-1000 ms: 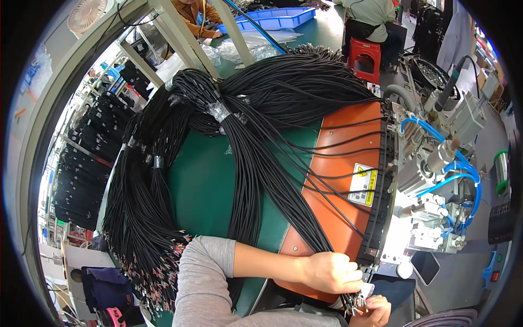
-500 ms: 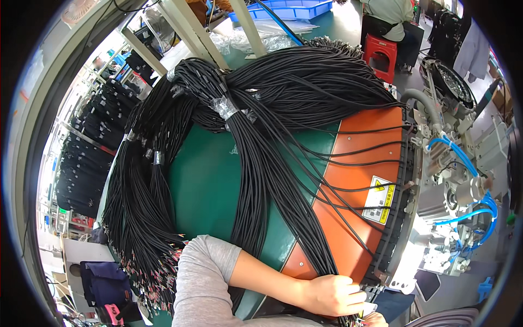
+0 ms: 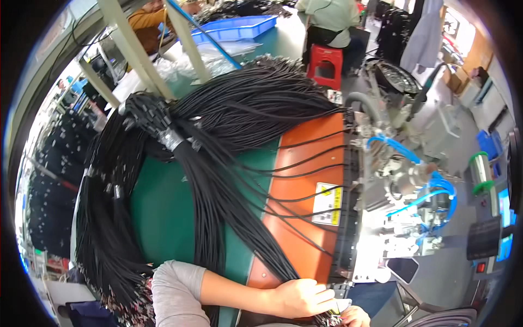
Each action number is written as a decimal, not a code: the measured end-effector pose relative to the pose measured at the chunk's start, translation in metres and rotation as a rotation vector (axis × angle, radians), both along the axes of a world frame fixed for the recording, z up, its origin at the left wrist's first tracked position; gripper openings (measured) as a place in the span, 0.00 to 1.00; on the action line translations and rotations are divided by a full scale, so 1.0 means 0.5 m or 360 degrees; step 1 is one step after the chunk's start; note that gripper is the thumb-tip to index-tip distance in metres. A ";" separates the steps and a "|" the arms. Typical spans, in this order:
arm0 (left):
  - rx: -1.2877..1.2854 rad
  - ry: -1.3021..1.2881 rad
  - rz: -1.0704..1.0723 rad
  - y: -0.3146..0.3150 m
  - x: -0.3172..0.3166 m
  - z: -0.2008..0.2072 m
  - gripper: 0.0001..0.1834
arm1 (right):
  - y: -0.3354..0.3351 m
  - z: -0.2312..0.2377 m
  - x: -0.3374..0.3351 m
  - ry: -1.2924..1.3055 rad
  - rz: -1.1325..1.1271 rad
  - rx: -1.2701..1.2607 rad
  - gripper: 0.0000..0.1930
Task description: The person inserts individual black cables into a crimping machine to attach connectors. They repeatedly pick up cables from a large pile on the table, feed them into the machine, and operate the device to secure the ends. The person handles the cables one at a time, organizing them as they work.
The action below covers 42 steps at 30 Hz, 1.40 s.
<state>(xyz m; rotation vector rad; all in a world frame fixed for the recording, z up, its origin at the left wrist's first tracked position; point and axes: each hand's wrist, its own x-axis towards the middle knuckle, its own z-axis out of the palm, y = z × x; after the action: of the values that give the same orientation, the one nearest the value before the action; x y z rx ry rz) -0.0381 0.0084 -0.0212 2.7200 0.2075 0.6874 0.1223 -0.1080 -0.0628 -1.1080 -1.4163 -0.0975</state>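
My left hand (image 3: 308, 298) is closed around the lower end of a bundle of black cables (image 3: 239, 218), at the near edge of the orange panel (image 3: 294, 163). Beside it, at the lower edge of the picture, my right hand (image 3: 355, 316) has its fingers drawn together by the cable ends. What those fingers pinch is too small to make out. Clear wrapping (image 3: 171, 139) binds the bundle farther up. Several single black cables run across the orange panel to a dark slotted rail (image 3: 348, 218) along its right side.
More black cables (image 3: 250, 103) lie across the green table (image 3: 163, 218), and others hang at its left. Machinery with blue air tubes (image 3: 436, 191) stands right of the rail. Beyond are a blue tray (image 3: 234, 30), a red stool (image 3: 325, 65) and a seated person (image 3: 329, 22).
The view has swung right, so the table and cables sit farther left in the picture and more machinery shows. My left hand keeps its grip on the cables, with my right hand beside it.
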 end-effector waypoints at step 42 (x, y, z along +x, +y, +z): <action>0.0086 -0.0410 0.0086 0.017 0.014 0.015 0.08 | -0.003 0.029 -0.010 -0.0049 -0.0424 -0.0222 0.17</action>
<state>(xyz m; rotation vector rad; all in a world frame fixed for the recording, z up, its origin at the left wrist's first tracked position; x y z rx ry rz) -0.0312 0.0171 -0.0136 2.6499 0.2036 1.0632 0.1172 -0.1094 -0.0484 -1.4133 -1.3118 -0.2093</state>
